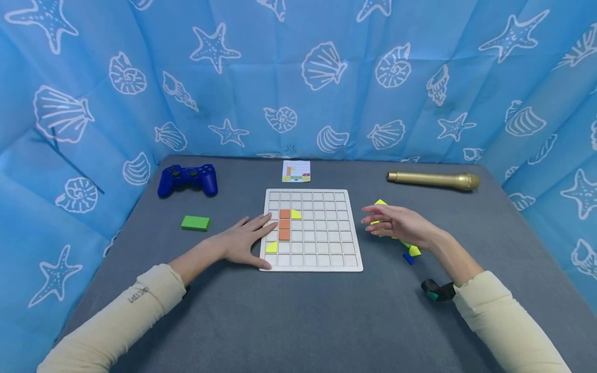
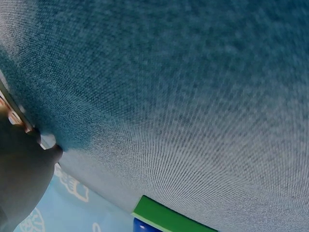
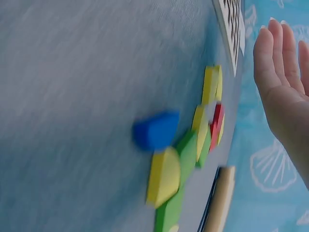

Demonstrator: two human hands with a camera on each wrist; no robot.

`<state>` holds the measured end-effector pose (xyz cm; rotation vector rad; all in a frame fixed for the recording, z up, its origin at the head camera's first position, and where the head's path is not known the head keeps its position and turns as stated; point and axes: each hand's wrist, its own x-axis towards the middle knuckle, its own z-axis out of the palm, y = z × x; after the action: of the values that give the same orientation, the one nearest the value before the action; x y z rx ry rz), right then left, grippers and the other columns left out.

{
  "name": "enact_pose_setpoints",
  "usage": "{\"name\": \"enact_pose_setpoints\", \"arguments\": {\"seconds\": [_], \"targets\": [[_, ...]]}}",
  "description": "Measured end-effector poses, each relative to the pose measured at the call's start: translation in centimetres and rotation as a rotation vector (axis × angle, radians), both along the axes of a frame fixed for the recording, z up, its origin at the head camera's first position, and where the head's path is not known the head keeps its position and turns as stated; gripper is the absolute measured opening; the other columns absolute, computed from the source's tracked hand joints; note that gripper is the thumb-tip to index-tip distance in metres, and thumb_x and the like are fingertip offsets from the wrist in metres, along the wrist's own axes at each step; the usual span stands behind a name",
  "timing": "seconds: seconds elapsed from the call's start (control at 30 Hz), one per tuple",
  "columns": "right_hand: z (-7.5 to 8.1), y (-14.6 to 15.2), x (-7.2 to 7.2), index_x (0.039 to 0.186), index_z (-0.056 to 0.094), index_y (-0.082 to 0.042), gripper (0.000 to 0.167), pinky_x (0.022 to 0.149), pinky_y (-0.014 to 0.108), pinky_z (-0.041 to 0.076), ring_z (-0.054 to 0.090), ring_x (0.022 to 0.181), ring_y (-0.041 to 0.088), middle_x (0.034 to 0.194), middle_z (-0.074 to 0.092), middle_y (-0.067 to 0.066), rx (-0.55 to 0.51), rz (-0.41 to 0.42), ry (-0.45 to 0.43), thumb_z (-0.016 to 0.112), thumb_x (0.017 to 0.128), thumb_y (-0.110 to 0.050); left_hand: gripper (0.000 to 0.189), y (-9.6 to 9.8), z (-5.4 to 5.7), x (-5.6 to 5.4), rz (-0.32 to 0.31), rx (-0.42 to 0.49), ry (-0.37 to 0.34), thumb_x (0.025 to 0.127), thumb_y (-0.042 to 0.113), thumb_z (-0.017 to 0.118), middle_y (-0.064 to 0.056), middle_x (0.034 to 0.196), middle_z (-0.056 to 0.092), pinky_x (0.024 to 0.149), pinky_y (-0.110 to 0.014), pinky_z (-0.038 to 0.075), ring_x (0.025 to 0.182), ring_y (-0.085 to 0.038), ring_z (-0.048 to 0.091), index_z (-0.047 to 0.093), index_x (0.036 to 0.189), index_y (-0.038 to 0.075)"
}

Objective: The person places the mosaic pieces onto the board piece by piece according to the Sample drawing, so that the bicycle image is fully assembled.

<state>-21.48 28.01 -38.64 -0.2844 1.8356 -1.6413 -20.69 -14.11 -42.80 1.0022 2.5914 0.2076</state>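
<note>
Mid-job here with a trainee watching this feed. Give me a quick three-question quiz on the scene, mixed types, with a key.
1. Count: how many orange squares lie on the white grid board?
2. True or false: in the head view, the green block lies nearer the camera than the blue game controller.
3. Fill in: the ____ touches the board, while the other one is apart from it.

Key
1. Three, in one column.
2. True.
3. Left grip, its fingers over the board's left side; the right grip is off to the other side.
</note>
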Motion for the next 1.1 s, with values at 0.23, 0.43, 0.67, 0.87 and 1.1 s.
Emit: {"name": "enact_pose_setpoints", "arguments": {"seconds": [0.23, 0.43, 0.67, 0.87, 1.1], "targets": [[0.0, 3.4, 1.0, 0.146, 0.018, 0.011, 0.064, 0.098, 0.035, 0.042, 0.052, 0.120, 0.027, 0.135, 0.043, 0.024, -0.011, -0.040, 0.016, 0.034, 0.105, -0.036, 0.108, 0.0, 0.1, 0.1, 0.000, 0.013, -0.009, 0.075, 0.081, 0.050, -0.006, 0.159, -0.002, 0.112, -0.051, 0.004, 0.144, -0.022, 0.000, 0.009, 0.155, 0.021], [-0.3, 6.7, 2.2, 0.145, 0.026, 0.007, 0.057, 0.096, 0.032, 0.044, 0.057, 0.114, 0.020, 0.127, 0.055, 0.013, -0.018, -0.119, 0.019, 0.034, 0.105, -0.033, 0.108, 0.1, 0.3, 0.3, -0.003, 0.021, -0.007, 0.075, 0.079, 0.051, -0.006, 0.159, -0.002, 0.112, -0.052, 0.005, 0.144, -0.022, 0.001, 0.010, 0.155, 0.020], [-0.8, 9.6, 3.4, 0.146, 0.025, 0.005, 0.061, 0.090, 0.027, 0.047, 0.059, 0.108, 0.013, 0.119, 0.059, 0.005, 0.083, -0.212, 0.049, 0.036, 0.104, -0.038, 0.107, 0.0, 0.4, 0.2, 0.002, 0.025, -0.007, 0.076, 0.077, 0.053, -0.006, 0.159, -0.002, 0.112, -0.052, 0.005, 0.144, -0.022, 0.001, 0.009, 0.155, 0.020], [-1.3, 11.1, 4.1, 0.143, 0.031, 0.002, 0.055, 0.085, 0.025, 0.049, 0.061, 0.102, 0.009, 0.114, 0.060, 0.000, 0.133, -0.289, 0.107, 0.038, 0.104, -0.036, 0.106, 0.0, 0.4, 0.2, 0.000, 0.033, -0.012, 0.077, 0.076, 0.054, -0.007, 0.159, -0.001, 0.111, -0.053, 0.005, 0.144, -0.023, 0.002, 0.010, 0.155, 0.019], [-2.0, 12.3, 4.3, 0.129, 0.047, -0.014, 0.032, 0.082, 0.022, 0.049, 0.060, 0.098, 0.009, 0.109, 0.061, 0.000, 0.050, -0.355, 0.142, 0.042, 0.103, -0.031, 0.106, 0.0, 0.3, 0.2, -0.001, 0.035, -0.014, 0.077, 0.076, 0.054, -0.006, 0.159, -0.001, 0.111, -0.053, 0.006, 0.144, -0.023, 0.002, 0.010, 0.155, 0.020]]}}
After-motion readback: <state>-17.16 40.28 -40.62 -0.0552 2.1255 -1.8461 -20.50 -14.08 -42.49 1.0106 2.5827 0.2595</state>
